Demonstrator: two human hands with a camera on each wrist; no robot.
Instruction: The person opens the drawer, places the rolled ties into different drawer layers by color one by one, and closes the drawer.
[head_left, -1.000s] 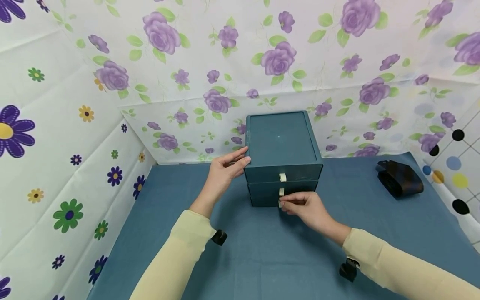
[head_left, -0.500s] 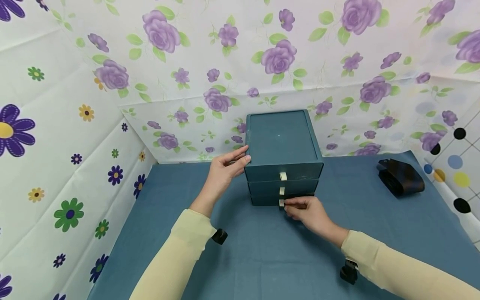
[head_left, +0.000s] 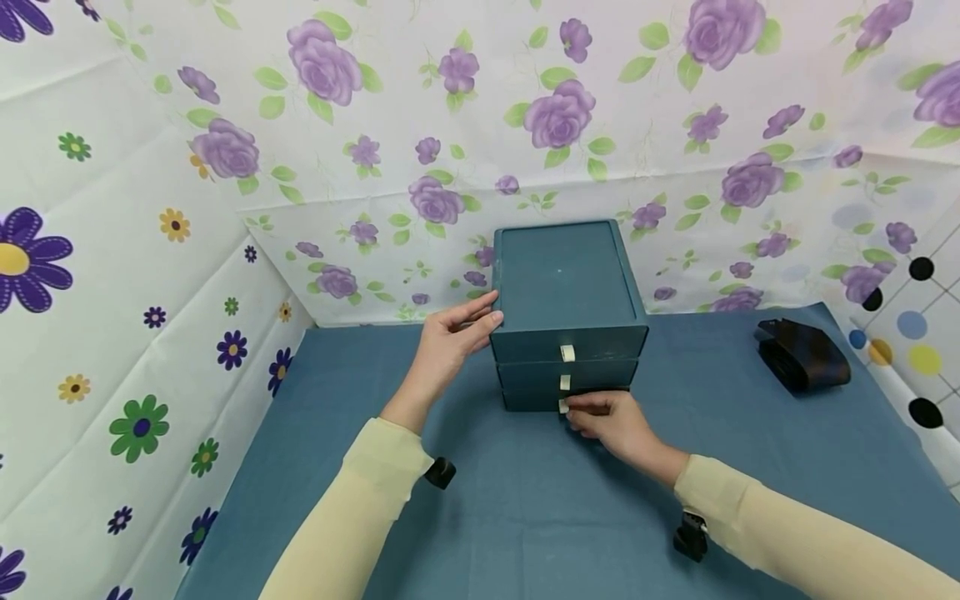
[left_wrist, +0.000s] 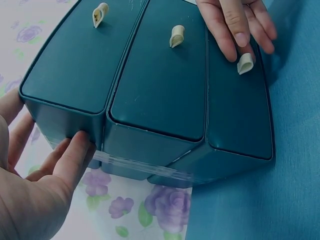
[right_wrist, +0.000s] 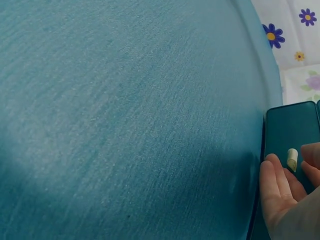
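A dark teal cabinet (head_left: 564, 279) with three stacked drawers stands on the table against the back cloth, each drawer front bearing a cream loop pull. All three fronts sit flush in the left wrist view. My left hand (head_left: 450, 337) rests against the cabinet's left side near the top front corner, fingers extended. In the left wrist view, that left hand's fingertips (left_wrist: 80, 140) touch the side wall. My right hand (head_left: 611, 421) is at the bottom drawer, fingertips right beside its loop pull (left_wrist: 245, 64). The right wrist view shows the pull (right_wrist: 292, 159) uncovered between thumb and fingers, which are not closed on it.
Blue cloth covers the table (head_left: 480, 533). A folded dark brown and black item (head_left: 802, 357) lies at the back right. Flowered cloth (head_left: 420, 117) hangs behind the cabinet and at the left; a dotted, tiled-pattern cloth (head_left: 926, 333) borders the right.
My right fingers, earlier over the bottom pull, drew away to the right and uncovered it; they have since edged slightly back toward it. The left hand and cabinet have stayed put.
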